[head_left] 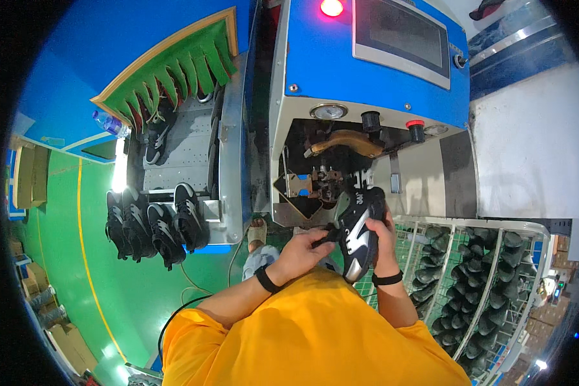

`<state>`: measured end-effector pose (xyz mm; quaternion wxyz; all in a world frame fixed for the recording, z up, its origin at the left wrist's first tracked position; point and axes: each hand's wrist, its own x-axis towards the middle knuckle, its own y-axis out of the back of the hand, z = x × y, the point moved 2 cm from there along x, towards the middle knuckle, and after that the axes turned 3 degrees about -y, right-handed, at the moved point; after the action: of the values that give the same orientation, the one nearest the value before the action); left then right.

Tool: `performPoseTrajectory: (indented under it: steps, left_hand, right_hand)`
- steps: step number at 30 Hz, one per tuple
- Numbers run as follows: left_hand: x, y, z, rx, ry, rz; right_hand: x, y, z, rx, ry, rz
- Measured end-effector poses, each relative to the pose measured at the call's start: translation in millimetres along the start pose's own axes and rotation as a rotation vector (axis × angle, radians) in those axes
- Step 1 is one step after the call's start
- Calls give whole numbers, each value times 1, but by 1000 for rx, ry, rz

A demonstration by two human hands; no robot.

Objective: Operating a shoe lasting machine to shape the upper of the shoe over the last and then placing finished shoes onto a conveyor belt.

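We see both hands on black/white shoe (pixel 359 233) just below blue machine (pixel 367 58): left hand (pixel 300 252) grip clamped at heel end, right hand (pixel 383 233) grip wrapped round far side.

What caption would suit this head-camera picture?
Both hands, left and right, hold a black shoe before a blue machine.

A tall blue and grey metal machine (pixel 367 71) with a lit red lamp (pixel 332 7) stands on a glossy green floor (pixel 103 283) crossed by a yellow line (pixel 82 238). Left of the machine, a grey conveyor table (pixel 180 145) carries black and white sneakers (pixel 154 225) beneath a fringe of green strip curtains (pixel 174 71). Right of it stands a white wire rack (pixel 495 270) filled with dark green shoe lasts (pixel 476 302), and brown cardboard boxes (pixel 29 174) lie far to its left.
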<state>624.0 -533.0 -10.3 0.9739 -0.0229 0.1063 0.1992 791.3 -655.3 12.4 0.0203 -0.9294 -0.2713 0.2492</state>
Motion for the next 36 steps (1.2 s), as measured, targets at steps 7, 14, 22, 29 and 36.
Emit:
performPoseTrajectory:
  steps: [7, 14, 22, 29, 36]
  left_hand:
    - [34, -9, -36, 153, -154, 89]
    - [91, -47, -139, -794, 202, -133]
    - [103, -33, -103, -919, 280, -97]
    - [95, -20, -108, -980, 307, -8]
    - [79, -28, -108, -817, 372, -79]
  right_hand:
    - [21, -31, -32, -430, 272, -5]
    - [60, -62, -23, -1297, 391, 186]
    - [98, -80, -35, -1347, 578, 126]
    - [81, -66, 32, -1329, 839, 282]
    - [77, -60, 32, -1238, 858, 235]
